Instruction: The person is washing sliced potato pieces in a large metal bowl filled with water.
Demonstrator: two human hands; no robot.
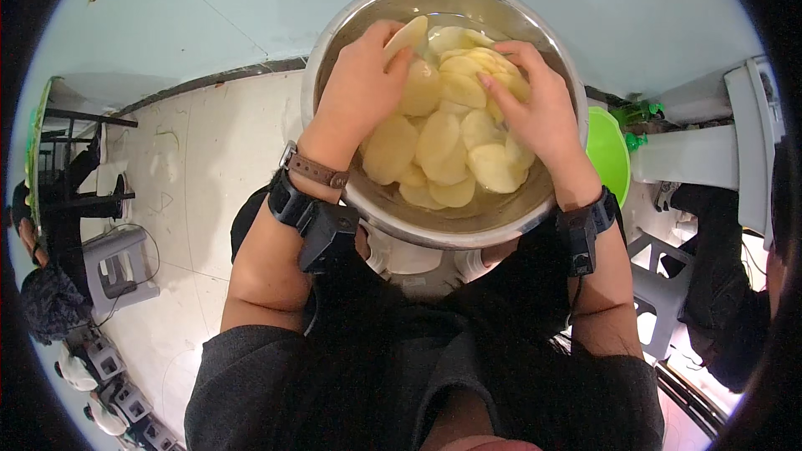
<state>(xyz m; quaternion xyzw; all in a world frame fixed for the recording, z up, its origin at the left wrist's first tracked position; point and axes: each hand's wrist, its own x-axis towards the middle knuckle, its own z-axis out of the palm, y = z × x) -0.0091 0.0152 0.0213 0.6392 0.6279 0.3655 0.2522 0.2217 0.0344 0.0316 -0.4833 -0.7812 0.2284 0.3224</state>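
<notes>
A large stainless steel bowl (326, 84) with water in it stands before me, holding many peeled potato slices (442, 147). Between the thumb and fingers of my left hand (363, 75) is a raised potato slice (406, 39), at the bowl's upper left. My right hand (539, 97) is at the right side, its thumb and fingers closed around the edge of a fanned stack of slices (467, 78). Below both hands, loose slices overlap in the water. A wristwatch and a black strapped device sit on my left wrist, a similar device on my right.
A bright green basin (608, 150) stands on the floor right of the bowl. Grey plastic stools (122, 269) are at both sides. People sit at the left and right edges. A pale wall (238, 6) rises beyond the bowl, and a white pedestal fixture (686, 150) stands to the right.
</notes>
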